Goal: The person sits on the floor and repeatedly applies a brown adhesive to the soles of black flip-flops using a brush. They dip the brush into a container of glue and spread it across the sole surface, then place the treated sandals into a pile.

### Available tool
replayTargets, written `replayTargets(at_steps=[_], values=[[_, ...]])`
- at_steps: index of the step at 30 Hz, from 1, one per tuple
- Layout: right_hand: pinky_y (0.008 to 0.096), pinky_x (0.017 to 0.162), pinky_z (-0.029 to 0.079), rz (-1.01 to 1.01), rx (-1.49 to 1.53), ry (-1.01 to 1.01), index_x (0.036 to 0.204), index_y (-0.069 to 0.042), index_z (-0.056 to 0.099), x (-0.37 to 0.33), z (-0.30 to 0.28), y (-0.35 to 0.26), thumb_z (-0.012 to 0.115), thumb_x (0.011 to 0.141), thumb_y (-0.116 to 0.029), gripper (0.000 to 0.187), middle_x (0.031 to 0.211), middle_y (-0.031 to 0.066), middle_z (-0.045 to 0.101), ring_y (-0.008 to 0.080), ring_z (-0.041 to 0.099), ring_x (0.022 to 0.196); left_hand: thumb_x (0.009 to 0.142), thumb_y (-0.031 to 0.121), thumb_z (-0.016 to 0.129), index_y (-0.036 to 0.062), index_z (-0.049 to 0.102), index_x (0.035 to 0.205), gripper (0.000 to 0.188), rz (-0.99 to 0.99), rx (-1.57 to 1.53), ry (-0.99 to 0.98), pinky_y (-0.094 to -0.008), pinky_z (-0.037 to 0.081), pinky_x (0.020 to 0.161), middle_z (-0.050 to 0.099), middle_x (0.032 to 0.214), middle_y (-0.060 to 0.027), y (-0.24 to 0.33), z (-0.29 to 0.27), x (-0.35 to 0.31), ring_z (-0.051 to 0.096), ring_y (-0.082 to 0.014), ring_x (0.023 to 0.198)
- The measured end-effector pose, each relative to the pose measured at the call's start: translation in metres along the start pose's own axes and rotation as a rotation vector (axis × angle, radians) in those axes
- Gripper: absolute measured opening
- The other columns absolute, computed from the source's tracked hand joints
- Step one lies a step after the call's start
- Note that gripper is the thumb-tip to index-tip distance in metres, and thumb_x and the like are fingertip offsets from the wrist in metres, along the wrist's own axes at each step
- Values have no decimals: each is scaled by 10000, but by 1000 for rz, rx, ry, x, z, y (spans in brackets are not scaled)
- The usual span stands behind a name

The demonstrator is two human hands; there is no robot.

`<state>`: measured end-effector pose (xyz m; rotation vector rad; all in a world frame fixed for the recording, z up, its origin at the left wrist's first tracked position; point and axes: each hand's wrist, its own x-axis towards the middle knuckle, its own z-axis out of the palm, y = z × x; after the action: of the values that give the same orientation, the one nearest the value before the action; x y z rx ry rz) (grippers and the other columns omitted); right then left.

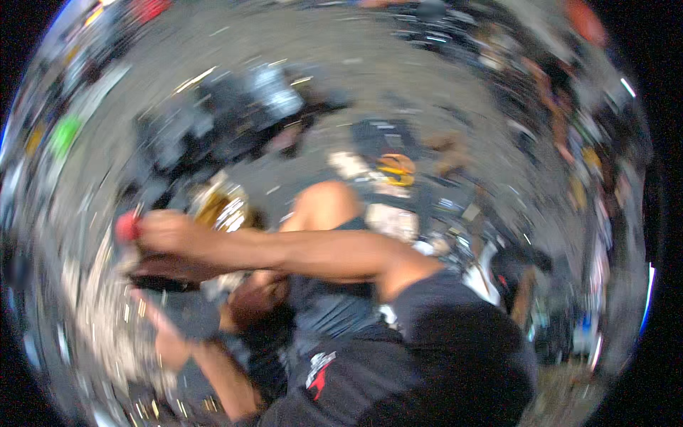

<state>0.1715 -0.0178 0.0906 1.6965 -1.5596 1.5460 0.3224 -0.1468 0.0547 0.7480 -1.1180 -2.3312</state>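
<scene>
Motion smears the whole view. My right arm crosses in front of me to the left, and my right hand (169, 242) is closed round a thing with a rounded red end (128, 226), its kind too blurred to tell. A dark flat piece (167, 283) shows just under that hand. Lower down is my left hand (172, 345), one finger stretched up toward the right hand. Beside it lies a dark grey block-like shape (196, 317); whether the left hand touches it I cannot tell.
My bent knee (326, 203) rises in the middle. Beyond the hands are a shiny gold-brown thing (224, 206) and a heap of dark parts (220, 114) on the grey floor (384, 71). A yellow-orange ring-like thing (396, 169) and pale pieces lie past the knee. Clutter lines both sides.
</scene>
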Motion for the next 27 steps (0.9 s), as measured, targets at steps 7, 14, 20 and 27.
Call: replayTargets(at_steps=[7,14,20,27], values=[[384,985,477,460,393,-162,1282,-40,551,-23,-14,-35,814,761,-205,607,1185,93,609,223,600,1114,1027,470,486,63,627,1238,480,-93,-677,-158,-380,574,860,699,1120,-112,-14,70,-23,690,-243,901],[379,980,486,553,397,-127,1205,-13,585,-69,9,-48,815,759,-72,505,1140,116,637,255,628,1070,996,599,444,23,555,1296,660,26,-602,-349,-433,588,861,695,1109,-167,-14,23,-6,701,-275,959],[388,991,455,396,110,-374,1179,-28,654,-83,-10,-42,730,878,-134,328,1108,130,684,261,627,1084,991,593,460,40,609,1239,625,-126,-632,-538,-426,594,839,700,1124,-139,-23,-3,25,703,-250,955],[310,930,481,983,271,215,1143,37,620,-54,-88,-41,662,964,-146,259,1102,85,664,167,610,1017,940,440,525,47,618,1159,460,-127,-577,-37,-419,600,688,709,980,-131,-54,-24,121,700,-277,779]])
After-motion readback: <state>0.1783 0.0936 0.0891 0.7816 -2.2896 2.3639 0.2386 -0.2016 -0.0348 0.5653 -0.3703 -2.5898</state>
